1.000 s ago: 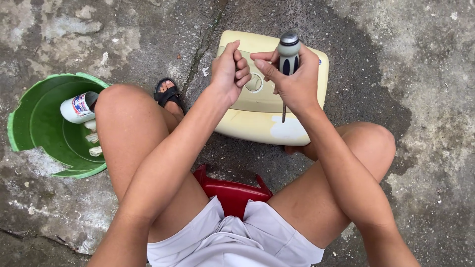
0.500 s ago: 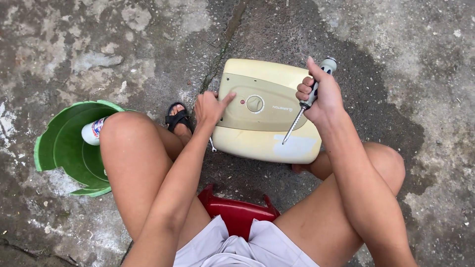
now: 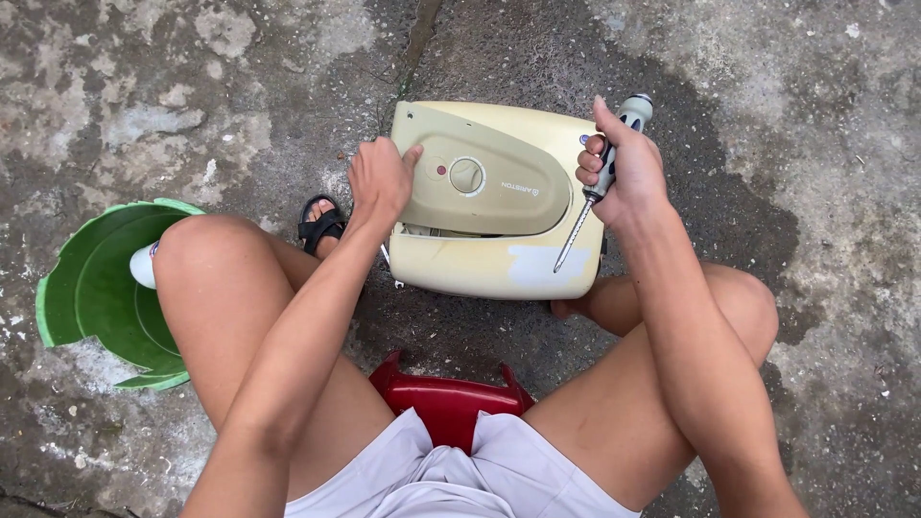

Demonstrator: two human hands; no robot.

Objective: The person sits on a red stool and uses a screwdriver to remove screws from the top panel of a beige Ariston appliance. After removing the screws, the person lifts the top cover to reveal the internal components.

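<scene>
A cream, box-shaped water heater (image 3: 499, 249) with a round knob (image 3: 467, 176) lies on the concrete in front of me. My left hand (image 3: 379, 180) rests on its left edge, fingers pressing the raised front cover. My right hand (image 3: 619, 168) grips a screwdriver (image 3: 602, 180) with a grey and black handle. Its shaft slants down over the heater's right side, tip just above the casing.
A broken green plastic bucket (image 3: 91, 288) holding a white bottle (image 3: 144, 266) stands at the left, beside my left knee. I sit on a low red stool (image 3: 446, 398). A black sandal (image 3: 321, 225) shows by the heater's left side. Wet concrete surrounds the heater.
Both hands were together over the knob, working the upright screwdriver. They have since parted: the left went to the heater's left edge, the right carried the screwdriver to the right side.
</scene>
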